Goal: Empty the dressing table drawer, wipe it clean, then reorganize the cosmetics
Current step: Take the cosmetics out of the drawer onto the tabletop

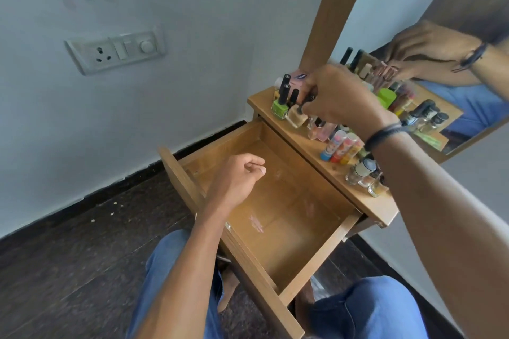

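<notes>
The wooden drawer (316,259) stands pulled out, and nothing lies inside it; pale smears mark its floor. My left hand (239,176) hovers over the drawer's left part with loosely curled fingers, holding nothing. On the narrow dressing table shelf (355,198) stand many cosmetics: a green nail polish (280,107), a beige nail polish (297,118), colourful lip balm tubes (341,147) and small glass bottles (363,173). My right hand (338,99) reaches over the shelf's far end and pinches the black cap of the beige nail polish.
A mirror (446,36) in a wooden frame rises behind the shelf and reflects my hand and the bottles. A wall socket panel (115,49) sits on the left wall. My knees in blue jeans (366,308) are below the drawer, over a dark floor.
</notes>
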